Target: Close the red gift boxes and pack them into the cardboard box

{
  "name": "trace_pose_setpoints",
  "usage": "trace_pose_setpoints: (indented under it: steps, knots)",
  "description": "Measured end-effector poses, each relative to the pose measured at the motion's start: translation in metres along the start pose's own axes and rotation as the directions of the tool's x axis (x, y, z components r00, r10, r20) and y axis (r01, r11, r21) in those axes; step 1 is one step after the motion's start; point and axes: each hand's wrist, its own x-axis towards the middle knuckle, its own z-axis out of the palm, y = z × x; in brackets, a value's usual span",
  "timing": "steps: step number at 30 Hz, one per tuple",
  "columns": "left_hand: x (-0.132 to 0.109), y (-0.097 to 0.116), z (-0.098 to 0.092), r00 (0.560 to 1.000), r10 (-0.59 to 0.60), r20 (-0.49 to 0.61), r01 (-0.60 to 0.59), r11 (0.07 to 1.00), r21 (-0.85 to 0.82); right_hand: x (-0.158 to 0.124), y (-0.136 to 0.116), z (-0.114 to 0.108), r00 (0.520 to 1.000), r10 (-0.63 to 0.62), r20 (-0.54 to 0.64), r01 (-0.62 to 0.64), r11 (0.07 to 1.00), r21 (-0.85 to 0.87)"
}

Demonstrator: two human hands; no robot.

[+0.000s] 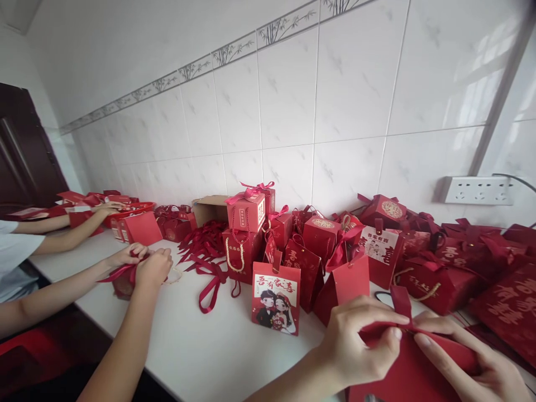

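My left hand (360,340) and my right hand (469,363) are at the lower right, both closed on a red gift box (402,374) with a dark red ribbon (402,304) at its top. The left thumb and forefinger pinch the ribbon where it meets the box's top edge. My right fingers press along the same edge from the other side. Just ahead stands a red gift bag with a cartoon couple (275,298) on the white counter (188,340).
Several red gift boxes and bags (318,240) crowd the counter against the white tiled wall. Loose red ribbons (209,262) lie mid-counter beside an open cardboard box (209,209). Two other people's hands (146,265) work on boxes at the left. A power strip (477,190) hangs at the right.
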Motion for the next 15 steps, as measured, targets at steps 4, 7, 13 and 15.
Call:
trace_pose_setpoints:
  steps: [4,7,13,15]
  knots:
    - [0.0001,0.0004,-0.0004,1.000,0.000,0.001,0.000,1.000,0.001,0.0018,-0.0034,0.0003,1.000,0.006,0.001,-0.006,1.000,0.006]
    - [0.0002,0.0013,-0.0010,1.000,-0.009,0.010,0.009,1.000,0.010,0.0028,-0.0052,0.0006,1.000,-0.016,-0.003,0.016,1.000,-0.005]
    - [0.0003,0.0014,-0.0010,1.000,-0.007,0.011,0.007,1.000,0.011,0.0021,-0.0051,0.0006,0.999,-0.048,-0.008,0.048,0.999,-0.015]
    - [0.0005,0.0012,-0.0007,1.000,-0.001,0.008,0.001,1.000,0.008,0.0026,-0.0058,0.0004,0.998,-0.057,-0.008,0.057,0.998,-0.013]
